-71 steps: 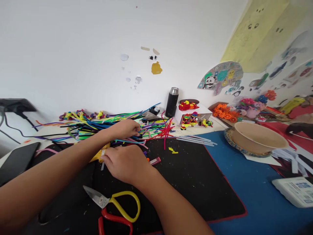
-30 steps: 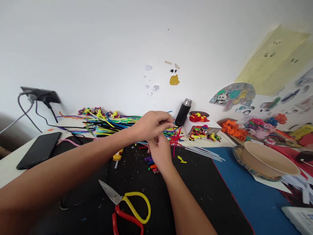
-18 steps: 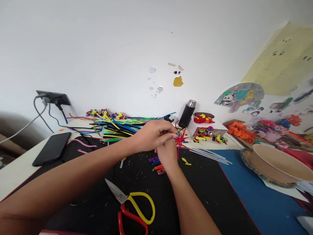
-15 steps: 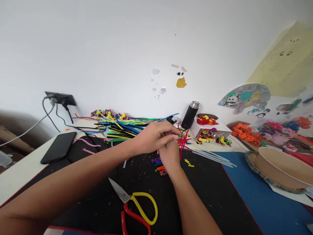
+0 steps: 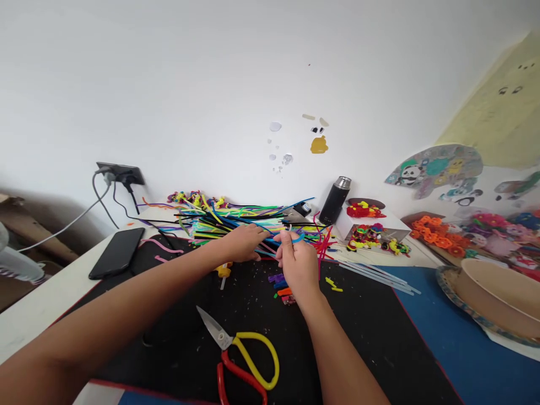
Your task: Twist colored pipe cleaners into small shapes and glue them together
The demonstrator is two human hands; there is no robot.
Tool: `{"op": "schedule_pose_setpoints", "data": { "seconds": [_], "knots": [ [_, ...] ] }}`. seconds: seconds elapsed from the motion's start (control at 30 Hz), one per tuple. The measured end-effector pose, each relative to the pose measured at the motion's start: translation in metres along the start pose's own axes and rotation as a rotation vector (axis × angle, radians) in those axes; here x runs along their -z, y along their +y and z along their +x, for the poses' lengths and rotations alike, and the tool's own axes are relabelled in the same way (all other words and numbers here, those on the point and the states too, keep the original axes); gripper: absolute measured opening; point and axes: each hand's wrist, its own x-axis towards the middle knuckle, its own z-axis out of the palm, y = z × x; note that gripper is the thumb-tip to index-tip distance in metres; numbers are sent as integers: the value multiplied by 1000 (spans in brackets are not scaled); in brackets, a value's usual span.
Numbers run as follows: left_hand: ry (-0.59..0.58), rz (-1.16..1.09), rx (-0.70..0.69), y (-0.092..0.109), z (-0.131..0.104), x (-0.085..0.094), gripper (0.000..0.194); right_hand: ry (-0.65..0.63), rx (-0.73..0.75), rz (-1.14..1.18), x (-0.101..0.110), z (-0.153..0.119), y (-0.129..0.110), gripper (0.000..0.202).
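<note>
My right hand (image 5: 298,261) is closed in a pinch, with a blue pipe cleaner (image 5: 300,237) curving out beside the thumb. To its left, my left hand (image 5: 242,243) lies palm down with fingers stretched over the near edge of a pile of colourful pipe cleaners (image 5: 206,229); its fingertips are partly hidden. A small yellow-orange piece on a pale stick (image 5: 224,271) shows under the left wrist. Short purple, blue and orange bundles (image 5: 283,292) lie on the black mat just left of the right wrist. Scissors (image 5: 228,341) with one red and one yellow handle rest nearer me.
A black phone (image 5: 117,253) lies at left, below a wall socket with cables (image 5: 121,174). Behind the hands stands a black flask (image 5: 335,201) beside a white box (image 5: 388,226) with small figures. Clear sticks (image 5: 379,275), yellow snippets (image 5: 333,284) and a beige bowl (image 5: 502,292) are at right.
My hands were together, the left over the right. Now they are apart: the left has moved left onto the pipe cleaners, and a blue pipe cleaner shows in the right. The view has shifted slightly.
</note>
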Motion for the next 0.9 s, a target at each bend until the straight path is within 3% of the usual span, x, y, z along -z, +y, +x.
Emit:
{"op": "schedule_pose_setpoints", "data": {
  "seconds": [0.2, 0.43, 0.6, 0.67, 0.73, 0.8, 0.9],
  "knots": [
    [85, 59, 116, -21, 26, -10, 29, 120, 46, 222, 5, -5, -12, 51],
    [103, 45, 206, -39, 49, -15, 30, 399, -51, 560, 19, -3, -26, 51],
    [164, 9, 199, -14, 33, -7, 45, 410, -123, 771, 24, 4, -22, 49],
    [268, -211, 87, 4, 22, 4, 55, 381, -158, 840, 23, 5, -20, 49],
    [261, -586, -10, 23, 10, 19, 62, 343, -182, 872, 20, 5, -18, 48],
    [230, -1006, 12, 38, 1, 33, 52, 297, -193, 875, 17, 4, -17, 49],
    [267, -1468, 89, 49, -10, 47, 56, 224, -219, 876, 12, 4, -14, 50]
  ]
}}
